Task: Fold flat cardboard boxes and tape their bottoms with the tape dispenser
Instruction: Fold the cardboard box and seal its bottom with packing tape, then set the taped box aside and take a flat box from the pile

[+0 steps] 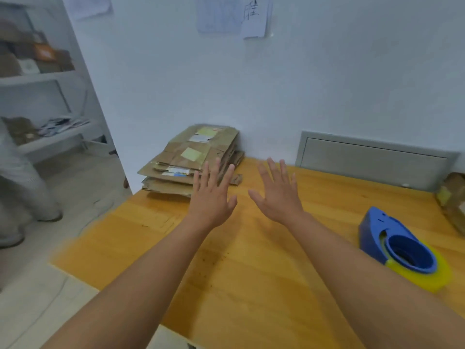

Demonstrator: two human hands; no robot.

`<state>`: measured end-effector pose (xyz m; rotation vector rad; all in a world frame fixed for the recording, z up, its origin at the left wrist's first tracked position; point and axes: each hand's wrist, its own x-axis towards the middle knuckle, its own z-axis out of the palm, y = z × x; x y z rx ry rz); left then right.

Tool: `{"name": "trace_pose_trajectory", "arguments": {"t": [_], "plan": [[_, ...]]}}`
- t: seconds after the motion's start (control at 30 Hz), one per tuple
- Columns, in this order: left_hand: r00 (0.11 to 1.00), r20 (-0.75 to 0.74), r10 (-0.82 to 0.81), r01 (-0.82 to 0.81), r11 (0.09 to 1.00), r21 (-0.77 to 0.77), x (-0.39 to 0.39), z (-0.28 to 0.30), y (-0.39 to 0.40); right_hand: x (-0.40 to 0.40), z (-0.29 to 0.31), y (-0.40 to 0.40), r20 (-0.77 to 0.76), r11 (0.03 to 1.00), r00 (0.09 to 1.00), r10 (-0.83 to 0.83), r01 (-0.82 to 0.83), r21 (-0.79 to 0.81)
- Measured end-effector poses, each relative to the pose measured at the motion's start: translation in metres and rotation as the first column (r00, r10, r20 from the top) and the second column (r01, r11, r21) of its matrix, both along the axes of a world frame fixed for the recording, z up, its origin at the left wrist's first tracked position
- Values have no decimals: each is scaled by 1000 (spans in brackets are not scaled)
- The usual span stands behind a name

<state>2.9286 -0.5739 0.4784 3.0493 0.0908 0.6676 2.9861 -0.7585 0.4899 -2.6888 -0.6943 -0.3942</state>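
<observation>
Both forearms stretch over the wooden surface [226, 285]; left hand [212, 197] and right hand [276, 195] are spread, each grip empty. Flat boxes [193, 159] lie at 11 o'clock, tape dispenser [400, 248] at 3. Likely step: fetching the top box, needing a reach forward-left.

Head-worn view, facing down over table [226, 273]

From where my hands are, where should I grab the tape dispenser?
Probably by the blue body of the tape dispenser, coming from above with the right hand. It lies on its side, and the yellow roll faces you, so avoid that end.
</observation>
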Motion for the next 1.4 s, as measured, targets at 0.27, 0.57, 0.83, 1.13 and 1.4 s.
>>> {"name": "trace_pose_trajectory", "arguments": {"t": [0.27,0.57,0.83,1.13,1.4], "plan": [[997,-30,67,-70,991,-115,57,-12,74,31,-61,40,-290,988,955,-68,25,-150],[985,-148,83,-109,978,-178,99,-17,73,41,-71,43,-299,977,947,-117,55,-208],[971,231,65,-12,975,-221,74,-3,53,37,-68,41,-298,992,951,-87,54,-118],[944,325,50,27,973,-230,54,10,41,30,-64,34,-316,999,949,-20,29,24],[996,-66,-56,41,977,-211,57,-3,66,32,-62,33,-302,994,953,-12,43,97]]}}
